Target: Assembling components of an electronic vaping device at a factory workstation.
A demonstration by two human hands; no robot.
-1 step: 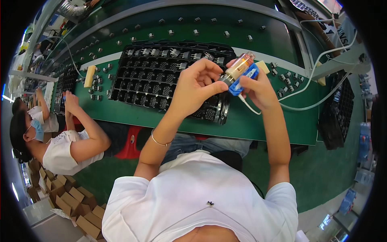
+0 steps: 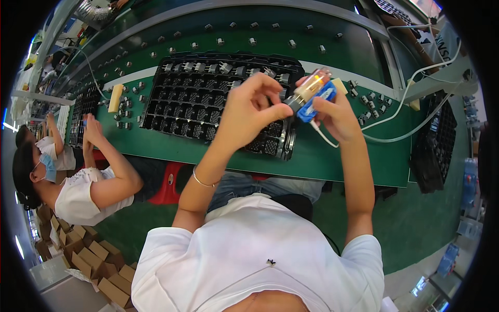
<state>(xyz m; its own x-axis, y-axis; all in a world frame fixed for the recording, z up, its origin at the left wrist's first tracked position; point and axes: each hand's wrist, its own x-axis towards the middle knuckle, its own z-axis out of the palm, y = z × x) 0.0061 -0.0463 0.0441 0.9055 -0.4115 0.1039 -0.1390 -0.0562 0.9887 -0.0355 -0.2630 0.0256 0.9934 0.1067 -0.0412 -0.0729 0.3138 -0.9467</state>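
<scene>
- Where the white short-sleeved shirt (image 2: 260, 229) ends, two bare forearms reach over the bench, a thin gold-toned bangle (image 2: 204, 181) around the left wrist.
- I see the right hand (image 2: 337, 117) closed around a handheld tool with a clear, orange-tinted cylinder and a blue wrapping (image 2: 312, 93); it sits up in front of the chest, above the bench, tilted with its clear end away from the wearer.
- The left hand (image 2: 252, 106) is half curled, thumb and forefinger drawn near each other at the tool's dark lower end; from here I cannot tell whether they pinch it.
- A thin white cord (image 2: 325, 136) hangs below the tool.
- Under all this lies the green bench top (image 2: 332, 169), and on it, left of the tool, a wide black plastic tray with many pockets (image 2: 182, 112), small dark-and-silver parts seated along its far row.
- Right of the hands, more small dark-and-silver parts (image 2: 370, 104) lie loose in a cluster.
- Off to the left stands a cream-coloured oblong block (image 2: 115, 99); past it sits a co-worker in a light blue mask (image 2: 91, 190), both hands raised together.
- Beyond the tray, similar small parts stand spaced out on a dark green surface (image 2: 270, 54).
</scene>
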